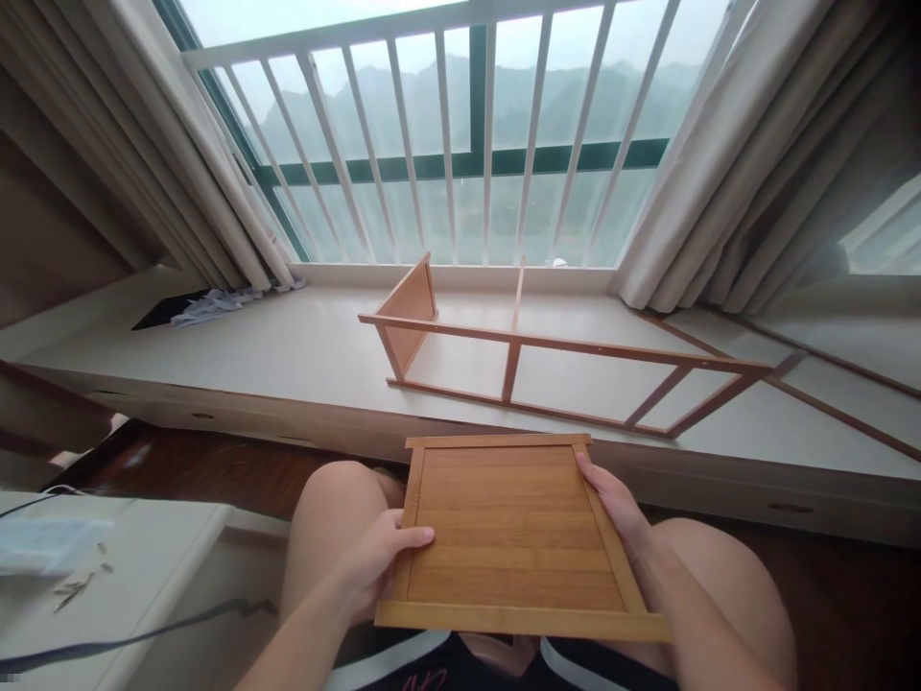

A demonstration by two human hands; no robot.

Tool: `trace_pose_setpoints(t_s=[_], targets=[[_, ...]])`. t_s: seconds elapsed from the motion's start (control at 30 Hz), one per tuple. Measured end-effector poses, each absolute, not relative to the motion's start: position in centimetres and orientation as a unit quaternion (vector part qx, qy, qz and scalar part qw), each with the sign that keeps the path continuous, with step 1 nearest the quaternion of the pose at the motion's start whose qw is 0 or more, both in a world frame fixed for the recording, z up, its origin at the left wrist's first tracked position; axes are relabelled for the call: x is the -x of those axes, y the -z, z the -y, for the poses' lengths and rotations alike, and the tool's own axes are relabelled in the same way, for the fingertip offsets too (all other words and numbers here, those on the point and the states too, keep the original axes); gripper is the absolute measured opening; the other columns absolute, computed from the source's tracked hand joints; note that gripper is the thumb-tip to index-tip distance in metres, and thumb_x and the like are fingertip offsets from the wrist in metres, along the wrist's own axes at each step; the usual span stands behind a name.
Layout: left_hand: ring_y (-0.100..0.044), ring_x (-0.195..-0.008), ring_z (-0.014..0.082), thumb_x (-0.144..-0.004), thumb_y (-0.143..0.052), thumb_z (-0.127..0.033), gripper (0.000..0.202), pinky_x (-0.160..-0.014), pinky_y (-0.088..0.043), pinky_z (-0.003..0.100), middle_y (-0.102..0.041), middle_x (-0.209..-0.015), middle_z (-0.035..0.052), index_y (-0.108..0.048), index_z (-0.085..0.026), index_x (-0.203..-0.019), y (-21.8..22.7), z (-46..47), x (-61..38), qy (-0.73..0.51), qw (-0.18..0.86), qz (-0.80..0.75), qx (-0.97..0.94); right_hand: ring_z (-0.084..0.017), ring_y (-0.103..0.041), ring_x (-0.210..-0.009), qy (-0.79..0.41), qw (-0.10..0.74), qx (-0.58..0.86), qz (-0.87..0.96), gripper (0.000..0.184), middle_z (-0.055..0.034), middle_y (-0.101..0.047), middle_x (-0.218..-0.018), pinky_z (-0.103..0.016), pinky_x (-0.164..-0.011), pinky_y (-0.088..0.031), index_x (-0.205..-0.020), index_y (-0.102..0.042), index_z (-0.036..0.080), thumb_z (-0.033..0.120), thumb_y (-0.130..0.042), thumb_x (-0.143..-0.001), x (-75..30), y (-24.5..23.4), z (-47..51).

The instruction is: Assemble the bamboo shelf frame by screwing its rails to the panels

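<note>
A framed wooden panel point(518, 523) lies level above my lap, its broad face turned up. At its left edge, my left hand point(385, 557) grips it with the thumb on top and the fingers hidden beneath. Opposite, my right hand point(615, 499) clasps the far right part of the frame, fingers mostly out of sight. Beyond the panel, a partly assembled wooden shelf frame point(561, 341) rests on its side on the white window ledge point(288, 355). One panel point(410, 312) is fitted at the frame's left end.
Another wooden ladder-like frame point(827, 393) lies on the ledge at right. To my left, a white table point(165, 537) bears small fasteners point(72, 585), a clear plastic bag point(50, 545) and a dark strap point(144, 633). Crumpled cloth point(216, 305) sits by the left curtain point(179, 144). White railings point(446, 144) cross the window.
</note>
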State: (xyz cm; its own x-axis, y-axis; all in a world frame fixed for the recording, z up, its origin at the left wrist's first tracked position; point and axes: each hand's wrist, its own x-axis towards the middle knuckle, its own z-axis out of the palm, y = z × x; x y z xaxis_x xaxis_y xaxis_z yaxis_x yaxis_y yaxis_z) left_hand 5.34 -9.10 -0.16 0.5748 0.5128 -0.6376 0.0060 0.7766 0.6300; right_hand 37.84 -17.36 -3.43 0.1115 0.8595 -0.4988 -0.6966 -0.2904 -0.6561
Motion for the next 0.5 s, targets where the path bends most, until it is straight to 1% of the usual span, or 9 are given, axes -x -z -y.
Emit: trace_pose_setpoints(t_s=[0.17,0.3,0.5], targets=[[-0.066,-0.102,0.0312,-0.075,-0.073,-0.023,0.038,-0.088,-0.051,0.039,-0.067,-0.115,0.0188,-0.066,-0.009,-0.11,0.0,8.5,-5.2,-0.13,0.84,-0.417,-0.321,-0.029,-0.069,-0.097,-0.674,0.59,0.435,0.093,0.038,-0.0116,-0.073,-0.102,-0.041,-0.08,-0.058,-0.113,-0.065,0.014,0.041,-0.061,-0.087,-38.0,3.4,17.1],[-0.065,-0.102,0.0308,-0.077,-0.071,-0.025,0.039,-0.088,-0.051,0.038,-0.066,-0.114,0.0197,-0.066,-0.008,-0.111,-0.6,8.0,-5.0,-0.114,0.836,-0.422,-0.333,-0.029,-0.07,-0.094,-0.671,0.594,0.434,0.091,0.037,-0.0127,-0.073,-0.099,-0.041,-0.081,-0.058,-0.111,-0.066,0.011,0.039,-0.062,-0.087,-37.7,3.4,17.1],[-0.066,-0.099,0.0304,-0.076,-0.072,-0.03,0.044,-0.083,-0.053,0.037,-0.068,-0.112,0.0163,-0.063,-0.01,-0.115,-1.0,7.3,-6.0,-0.135,0.776,-0.479,-0.387,-0.029,-0.071,-0.089,-0.661,0.581,0.47,0.065,0.043,-0.0141,-0.074,-0.092,-0.041,-0.076,-0.059,-0.114,-0.063,0.01,0.043,-0.062,-0.086,-37.7,3.7,17.0]])
